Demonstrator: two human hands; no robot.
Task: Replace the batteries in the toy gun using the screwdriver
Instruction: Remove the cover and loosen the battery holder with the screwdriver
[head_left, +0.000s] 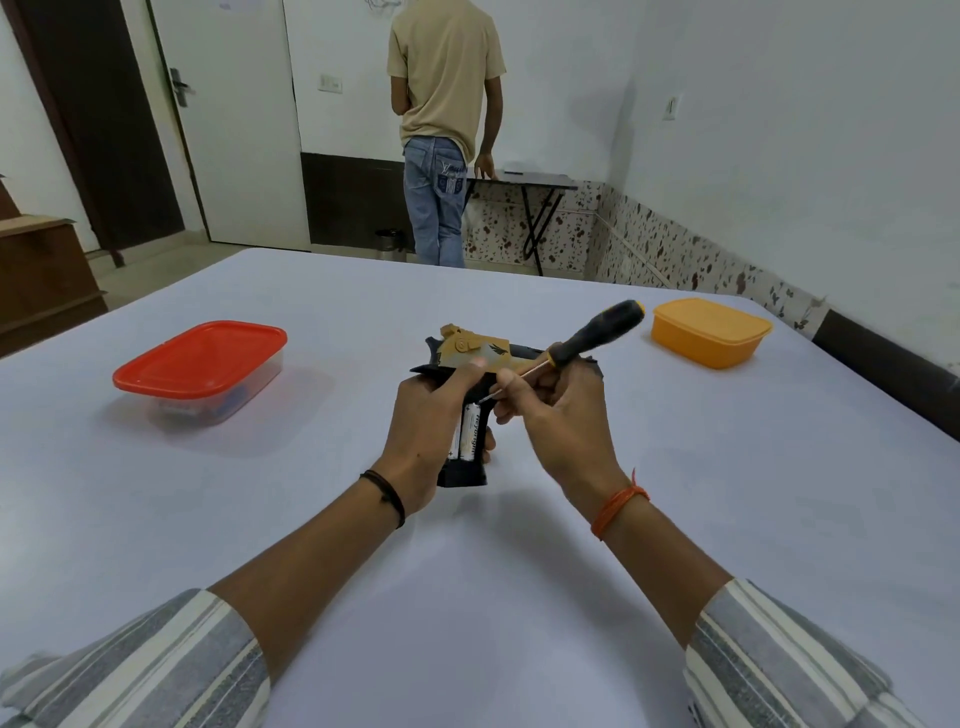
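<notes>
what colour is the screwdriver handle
Black with a yellow-orange end cap; the screwdriver is held in the right hand, seen clearly in the head view.

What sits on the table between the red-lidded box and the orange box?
In the head view, the toy gun, gripped by the left hand, and the right hand holding the screwdriver.

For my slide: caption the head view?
Left hand holds gun, batteries exposed; right hand holds screwdriver.
</notes>
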